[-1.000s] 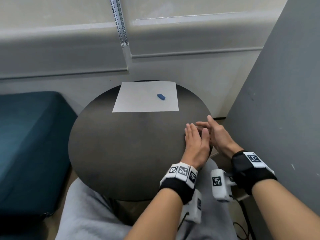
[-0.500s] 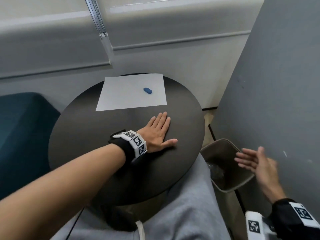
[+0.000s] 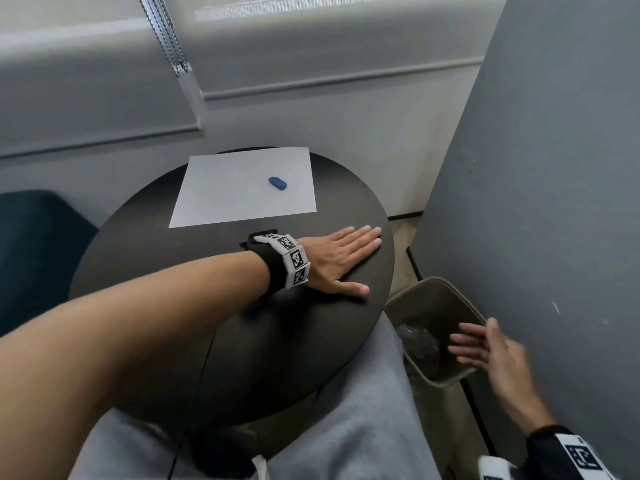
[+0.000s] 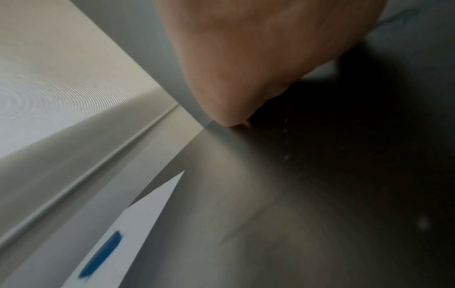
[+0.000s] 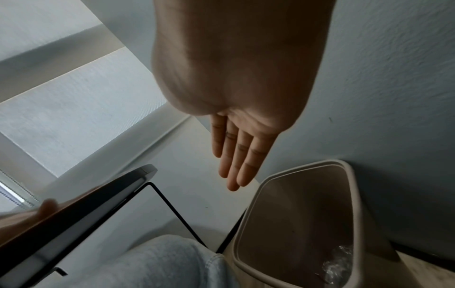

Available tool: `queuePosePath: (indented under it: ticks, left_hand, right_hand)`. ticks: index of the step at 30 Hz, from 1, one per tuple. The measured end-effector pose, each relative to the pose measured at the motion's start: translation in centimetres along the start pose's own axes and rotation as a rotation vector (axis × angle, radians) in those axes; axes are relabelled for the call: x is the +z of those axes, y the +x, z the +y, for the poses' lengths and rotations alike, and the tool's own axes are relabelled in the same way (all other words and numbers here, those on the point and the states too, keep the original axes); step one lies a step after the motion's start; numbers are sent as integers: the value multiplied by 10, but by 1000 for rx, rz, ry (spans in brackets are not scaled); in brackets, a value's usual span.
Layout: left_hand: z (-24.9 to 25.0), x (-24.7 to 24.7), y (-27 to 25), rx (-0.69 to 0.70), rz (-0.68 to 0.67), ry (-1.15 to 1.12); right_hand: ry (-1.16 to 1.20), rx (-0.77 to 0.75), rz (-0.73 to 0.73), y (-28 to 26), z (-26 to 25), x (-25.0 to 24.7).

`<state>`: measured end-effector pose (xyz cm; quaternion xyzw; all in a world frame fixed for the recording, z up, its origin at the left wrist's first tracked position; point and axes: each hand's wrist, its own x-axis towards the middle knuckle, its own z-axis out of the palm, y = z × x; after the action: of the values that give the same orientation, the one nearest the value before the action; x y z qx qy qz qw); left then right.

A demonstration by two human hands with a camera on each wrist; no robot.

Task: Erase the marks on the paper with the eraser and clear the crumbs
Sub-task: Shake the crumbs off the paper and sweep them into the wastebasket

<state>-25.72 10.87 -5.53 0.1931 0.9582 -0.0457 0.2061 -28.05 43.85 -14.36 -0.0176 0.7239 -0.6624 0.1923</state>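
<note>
I'm seeing L hand (image 3: 337, 259) lying flat, fingers straight, on table (image 3: 145, 278) mid-frame; R hand (image 3: 491, 355) hanging w/ fingers released over bin (image 3: 446, 379) lower right; eraser (image 3: 277, 183) sitting on paper (image 3: 225, 195).

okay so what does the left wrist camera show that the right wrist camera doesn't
Only the left wrist view shows the white paper with the blue eraser lying on it, and the left hand pressed flat on the dark tabletop. Only the right wrist view shows the right hand, fingers straight, above the beige bin, plus a grey trouser leg. Both show the round table and window blind.
</note>
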Motion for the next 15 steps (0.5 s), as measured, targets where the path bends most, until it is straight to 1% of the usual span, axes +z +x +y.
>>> queuePosePath:
  ticks: [3,5,6,7,8,9,10,11,12,13,14,15]
  left_hand:
    - [11,-4,-11,157,-16,18]
    - [21,-5,-29,233,-15,-23]
    - [29,-4,-42,242,11,-76]
    - [39,1,-56,206,56,-156]
    - [52,9,-69,113,115,-253]
    - [66,18,-83,-39,173,-349]
    - [80,28,-94,-242,208,-437]
    - [91,37,-102,-464,204,-517]
    - [100,44,-105,-662,171,-577]
    - [106,49,-103,-809,136,-602]
    - [111,51,-96,-894,120,-604]
    - [114,51,-87,-936,127,-609]
  right_hand:
    - [-32,14,19,-1,8,-4]
    - [-41,26,35,-1,14,-8]
    - [-44,22,47,-2,17,-9]
    - [-75,4,89,-1,21,-11]
    - [-127,-23,138,0,27,-15]
    - [-204,-46,198,2,32,-18]
    - [-305,-54,261,4,37,-22]
    - [-394,-40,316,8,42,-26]
    - [-458,-10,357,11,48,-28]
    - [-498,51,373,13,51,-29]
    - [-539,128,375,15,54,-29]
    - [-547,202,369,16,59,-29]
